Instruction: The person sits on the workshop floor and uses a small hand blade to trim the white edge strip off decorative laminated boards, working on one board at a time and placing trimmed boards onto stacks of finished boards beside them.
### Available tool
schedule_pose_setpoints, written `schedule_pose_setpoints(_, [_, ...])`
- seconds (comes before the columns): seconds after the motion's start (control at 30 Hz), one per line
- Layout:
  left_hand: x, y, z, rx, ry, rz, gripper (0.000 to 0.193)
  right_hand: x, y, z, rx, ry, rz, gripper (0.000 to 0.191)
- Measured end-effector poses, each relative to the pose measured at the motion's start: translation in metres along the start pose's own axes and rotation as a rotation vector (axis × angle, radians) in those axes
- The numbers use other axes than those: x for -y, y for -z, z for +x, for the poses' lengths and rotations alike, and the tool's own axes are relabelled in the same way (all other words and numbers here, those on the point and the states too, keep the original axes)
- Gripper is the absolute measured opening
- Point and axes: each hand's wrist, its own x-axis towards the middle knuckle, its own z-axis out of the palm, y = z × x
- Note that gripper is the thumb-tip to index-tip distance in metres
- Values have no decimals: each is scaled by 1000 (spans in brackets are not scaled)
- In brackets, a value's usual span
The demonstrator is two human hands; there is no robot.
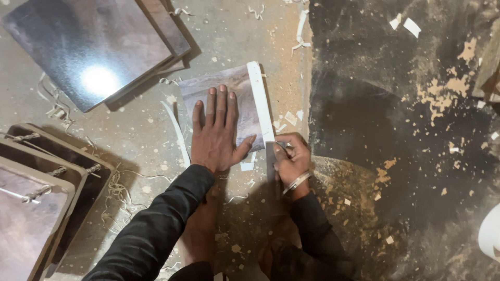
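Seen from above, nearest the camera: two black sleeves (pixel 156 229) reaching forward over a dusty concrete floor (pixel 140 140), bare feet (pixel 200 234) tucked beneath.

Right hand (pixel 291 158), bangle (pixel 297 182) at the wrist, fingers curled shut around a small flat metal blade (pixel 272 156), held at the near end of a white edging strip (pixel 260 101). Strip running straight away from that hand, long axis near to far, along the right edge of a small laminated panel (pixel 237 99). Blade directly in line with the strip, touching or just short of its near end; exact contact hard to tell.

Left hand (pixel 216 130) just beside, spread flat with fingers apart, palm pressing the panel to the floor, thumb stretched toward the strip. Right hand the nearer of the two to the strip; left hand lying on the panel face, left of it.

Loose white trimmed strip (pixel 179 135) lying on the floor along the panel's left side; curled shavings (pixel 120 190) and paper scraps (pixel 291 117) scattered round.

At the left edge of the floor, a stack of framed boards (pixel 36 203) with metal handles. Farther off, toward the far left corner, glossy dark sheets (pixel 88 47) catching a bright glare. To the right, a dark stained patch of floor (pixel 406 130) flecked with sawdust.
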Motion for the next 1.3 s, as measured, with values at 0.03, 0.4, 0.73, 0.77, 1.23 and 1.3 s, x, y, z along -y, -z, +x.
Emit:
schedule_pose_setpoints(0.03, [0,0,0,0,2,-4,95,-2,1,1,10,-20,-1,19])
schedule_pose_setpoints(0.4, [0,4,3,41,12,8,97,-1,0,10,-24,140,-180,17])
schedule_pose_setpoints(0.73, [-2,14,7,33,12,-42,100,27,10,27,62,533,-507,15])
schedule_pose_setpoints(0.77, [-3,14,8,27,13,-48,100,29,8,28,49,514,-507,15])
schedule_pose_setpoints(1.23, [-2,12,9,12,18,39,101,19,12,19,-9,369,-507,9])
schedule_pose_setpoints(1.3, [-2,12,9,23,19,35,101,16,14,19,35,373,-464,10])
